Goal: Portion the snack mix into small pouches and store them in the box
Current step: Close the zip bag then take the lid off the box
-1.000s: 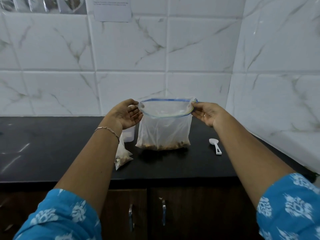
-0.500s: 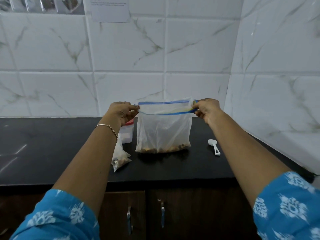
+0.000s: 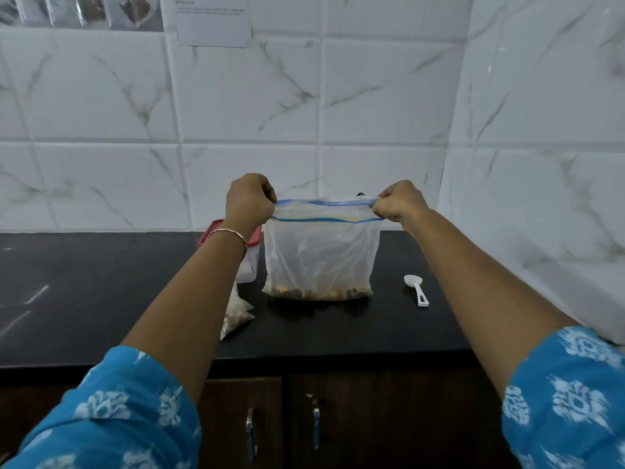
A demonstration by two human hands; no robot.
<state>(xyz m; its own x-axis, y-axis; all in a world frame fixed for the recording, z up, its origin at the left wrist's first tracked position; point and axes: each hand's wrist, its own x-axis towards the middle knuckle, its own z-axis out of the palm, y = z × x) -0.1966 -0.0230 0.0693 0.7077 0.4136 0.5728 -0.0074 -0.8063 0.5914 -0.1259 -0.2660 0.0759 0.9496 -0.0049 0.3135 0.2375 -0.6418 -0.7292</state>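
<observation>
Centre frame: one large clear blue-sealed zip bag (image 3: 321, 255); one red-lidded clear plastic box (image 3: 249, 269) centre-left; one white plastic spoon (image 3: 416, 289) right; two hands, left hand (image 3: 248, 201) and right hand (image 3: 400, 203).

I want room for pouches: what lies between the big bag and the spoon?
Head view: only bare black counter lies between the big bag and the spoon.

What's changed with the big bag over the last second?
The left hand and right hand went from open-palmed holds to fists pinching the bag at its top corners and pulling them apart. Its mouth went from a wide oval to a nearly flat slit, the blue strips not yet joined. The bag's base, spoon, pouch and box stayed put on the counter.
</observation>
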